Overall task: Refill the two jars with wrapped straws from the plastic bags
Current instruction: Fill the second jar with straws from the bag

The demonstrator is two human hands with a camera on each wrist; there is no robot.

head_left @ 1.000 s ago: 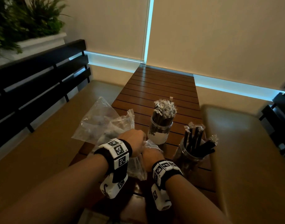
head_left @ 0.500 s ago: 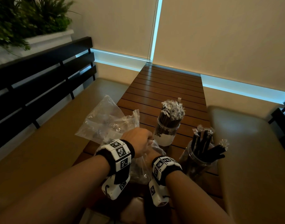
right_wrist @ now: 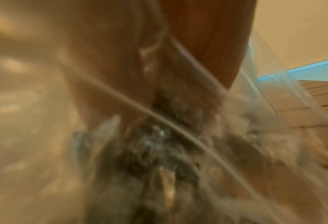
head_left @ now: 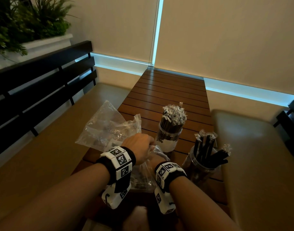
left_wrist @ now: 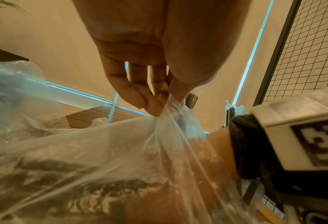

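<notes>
A person is sitting at a slatted wooden table (head_left: 168,90), seen from their own head, working on a clear plastic bag (head_left: 143,177) of dark wrapped straws that is lying at the near edge. The left hand (head_left: 139,148) is pinching a gathered edge of the bag's film between thumb and fingertips (left_wrist: 153,109) and lifting it, holding the mouth open. The right hand (head_left: 153,161) is reaching inside the bag, mostly hidden by the film and the left hand; its wrist view is blurred, showing dark straws (right_wrist: 159,151) close by, so I cannot tell whether its fingers are closing on any. Two jars are standing just beyond the hands: the far jar (head_left: 169,135) is looking packed with upright straws, while the near jar (head_left: 202,167) on the right is holding only a loose, leaning handful (it appears to be the one needing more). A second, crumpled bag (head_left: 103,129) is lying to the left. The step in hand seems to be drawing straws out; next, a bundle likely needs gripping, pulling clear of the film, and standing in the near jar.
</notes>
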